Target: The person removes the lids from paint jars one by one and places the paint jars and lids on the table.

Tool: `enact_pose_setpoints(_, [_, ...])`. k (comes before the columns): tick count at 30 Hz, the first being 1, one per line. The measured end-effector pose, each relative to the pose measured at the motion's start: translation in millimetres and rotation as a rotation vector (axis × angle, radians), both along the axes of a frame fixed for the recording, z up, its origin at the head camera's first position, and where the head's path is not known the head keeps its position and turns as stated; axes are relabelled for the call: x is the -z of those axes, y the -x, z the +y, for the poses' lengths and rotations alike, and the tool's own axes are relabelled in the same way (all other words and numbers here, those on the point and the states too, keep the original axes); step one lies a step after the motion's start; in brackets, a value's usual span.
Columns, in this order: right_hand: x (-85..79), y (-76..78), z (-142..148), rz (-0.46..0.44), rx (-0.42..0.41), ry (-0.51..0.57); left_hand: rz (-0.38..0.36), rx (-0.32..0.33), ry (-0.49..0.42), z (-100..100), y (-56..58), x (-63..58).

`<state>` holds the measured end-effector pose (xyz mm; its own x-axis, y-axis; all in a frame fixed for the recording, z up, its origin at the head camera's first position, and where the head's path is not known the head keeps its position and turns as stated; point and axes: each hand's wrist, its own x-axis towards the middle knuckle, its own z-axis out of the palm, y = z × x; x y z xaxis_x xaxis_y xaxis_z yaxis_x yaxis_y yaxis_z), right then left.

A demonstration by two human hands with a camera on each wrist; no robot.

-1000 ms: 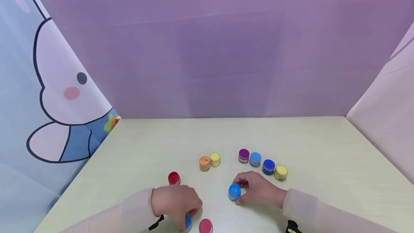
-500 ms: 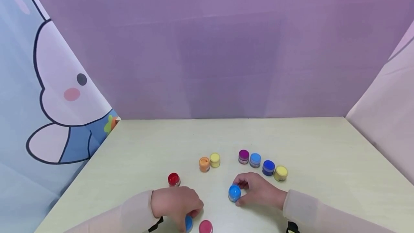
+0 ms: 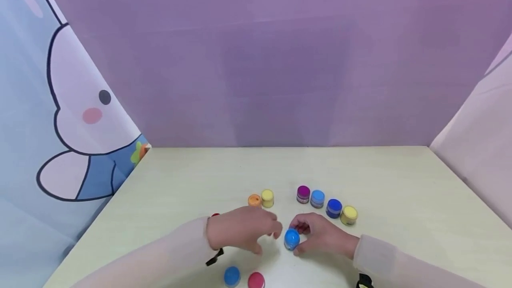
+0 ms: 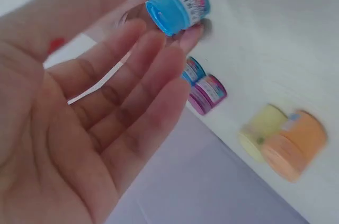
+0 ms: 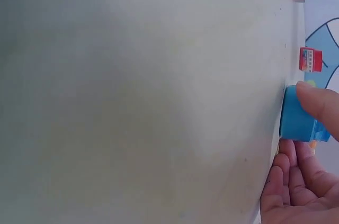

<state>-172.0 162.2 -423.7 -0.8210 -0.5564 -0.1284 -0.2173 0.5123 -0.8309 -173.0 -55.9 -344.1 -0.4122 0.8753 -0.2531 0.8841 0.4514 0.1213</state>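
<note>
My right hand (image 3: 320, 234) pinches a small bright blue paint jar (image 3: 292, 239) between thumb and fingers, upright at the table surface. In the left wrist view this jar (image 4: 179, 6) shows a printed label and a narrower neck. Just left of it, my left hand (image 3: 246, 229) hovers with parted, lightly bent fingers and holds nothing. A round blue piece (image 3: 232, 276) and a round pink piece (image 3: 256, 280) lie at the near edge, below the left hand. The left hand and sleeve mostly hide a red jar (image 5: 311, 60).
Beyond my hands stand an orange jar (image 3: 254, 200) and a yellow jar (image 3: 267, 198). To their right runs a slanting row: purple (image 3: 303, 194), light blue (image 3: 318, 198), dark blue (image 3: 334, 208) and yellow (image 3: 349, 215) jars. A purple cloth wall (image 3: 280, 79) rises behind the table.
My left hand has let go of the round blue piece at the near edge and moved up and right, towards the blue jar. The right hand keeps its hold in place.
</note>
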Motion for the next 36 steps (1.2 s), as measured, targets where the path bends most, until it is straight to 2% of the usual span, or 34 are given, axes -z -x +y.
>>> enact_pose_setpoints(8, [-1.3,2.5,8,-0.003,-0.001,0.011,0.132,0.09,0.0,37,7.8,8.0])
enact_pose_setpoints(17, [0.6,1.2,19,-0.027,0.011,-0.007,0.122,0.11,0.045,55,9.3,26.2])
enact_pose_setpoints(23, [0.4,1.0,20,0.001,0.005,0.028,0.124,0.108,0.024,56,12.7,30.1])
enact_pose_setpoints(27, [3.5,1.3,20,-0.008,0.0,0.044,0.123,0.097,0.029,56,13.4,30.6])
enact_pose_setpoints(30, [5.3,0.1,21,-0.018,-0.016,0.068,0.127,0.065,0.043,53,13.4,28.4])
enact_pose_setpoints(36, [4.0,-0.7,20,-0.015,-0.039,0.098,0.203,-0.069,0.092,28,19.5,21.1])
